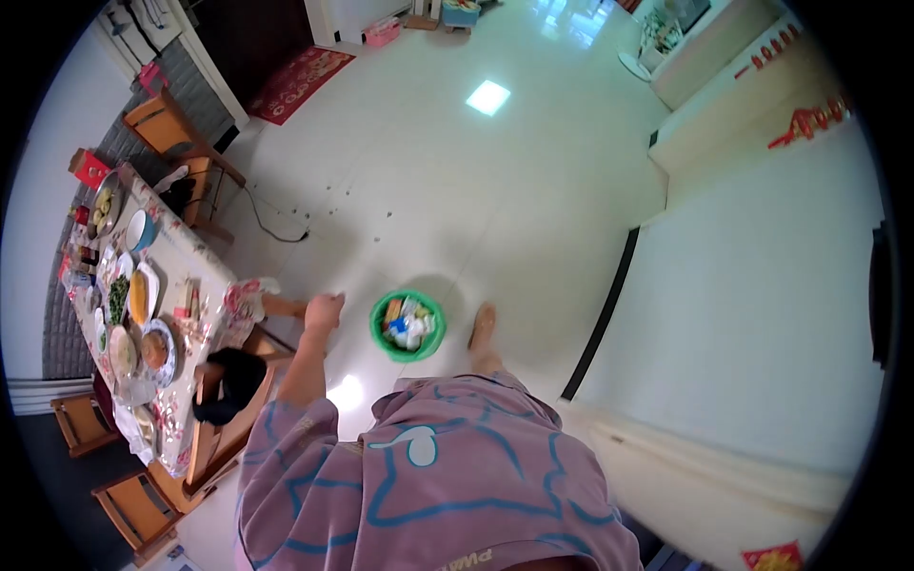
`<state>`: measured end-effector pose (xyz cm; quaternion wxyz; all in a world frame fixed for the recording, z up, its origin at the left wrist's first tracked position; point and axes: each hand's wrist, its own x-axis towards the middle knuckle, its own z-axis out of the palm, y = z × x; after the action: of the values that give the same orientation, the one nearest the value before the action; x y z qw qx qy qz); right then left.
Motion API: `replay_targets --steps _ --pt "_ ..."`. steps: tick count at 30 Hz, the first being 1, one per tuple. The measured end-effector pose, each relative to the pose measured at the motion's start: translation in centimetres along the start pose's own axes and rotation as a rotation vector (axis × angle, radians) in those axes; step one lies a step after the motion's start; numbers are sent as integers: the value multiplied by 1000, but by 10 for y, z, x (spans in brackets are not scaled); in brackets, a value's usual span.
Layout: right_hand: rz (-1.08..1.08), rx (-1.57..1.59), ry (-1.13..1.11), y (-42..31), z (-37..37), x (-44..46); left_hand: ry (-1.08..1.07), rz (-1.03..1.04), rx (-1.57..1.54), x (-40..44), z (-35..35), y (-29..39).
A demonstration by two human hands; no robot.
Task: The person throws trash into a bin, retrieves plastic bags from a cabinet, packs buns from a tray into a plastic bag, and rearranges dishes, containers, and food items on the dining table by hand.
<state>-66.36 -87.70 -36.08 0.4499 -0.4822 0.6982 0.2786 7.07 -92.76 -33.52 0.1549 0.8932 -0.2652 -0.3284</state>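
My left hand (325, 312) is closed and held out over the floor, between the table corner and a green bin (377, 343). Whatever its fingers may hold is too small to make out. Crumpled white, blue and brown waste fills the bin, which stands on the tiles in front of me. One of my feet (484, 328) is just right of the bin. My right hand is out of view. Small dark bits (389, 214) lie scattered on the floor beyond the bin, near a black cable (276, 233).
On the left stands a table with a floral cloth (205, 271), bearing several dishes. Wooden chairs (162, 124) surround it, one with a black item (233, 385) over it. A red mat (300, 84) lies by the dark door. A white wall (752, 285) is at right.
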Motion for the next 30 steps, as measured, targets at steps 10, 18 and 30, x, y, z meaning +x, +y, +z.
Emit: replay_targets --steps 10,18,30 --pt "-657 -977 512 -480 -504 286 -628 -329 -186 6 134 77" --pt "-1385 -179 249 -959 -558 177 -390 -446 21 150 139 133" --pt "-546 -481 -103 -946 -623 348 188 -112 -329 633 -265 396"
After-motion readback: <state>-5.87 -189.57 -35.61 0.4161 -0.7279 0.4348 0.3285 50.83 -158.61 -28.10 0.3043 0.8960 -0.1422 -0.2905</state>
